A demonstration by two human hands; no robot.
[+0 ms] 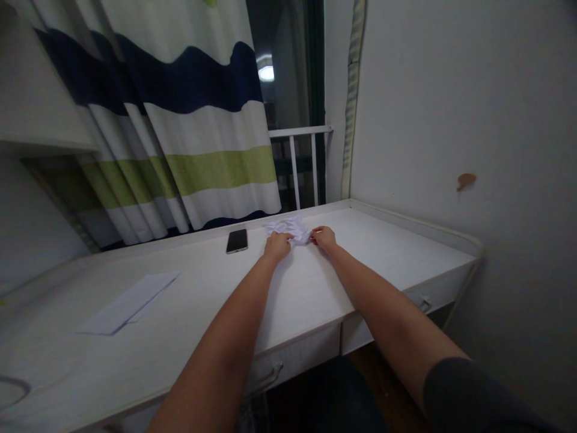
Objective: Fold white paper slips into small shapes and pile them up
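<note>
A crumpled white sheet of paper (291, 228) lies on the white desk (202, 300) near its far edge. My left hand (276, 245) grips the paper's left side with curled fingers. On the paper's right side, my right hand (323, 237) pinches it the same way. Both arms stretch far forward across the desk. The part of the paper under my fingers is hidden.
A dark phone (237, 241) lies flat just left of my left hand. A folded white paper (128, 304) rests on the desk's left part. Striped curtains (180, 120) hang behind the desk, a white wall (451, 120) stands at right. Desk drawers (306, 355) sit below the front edge.
</note>
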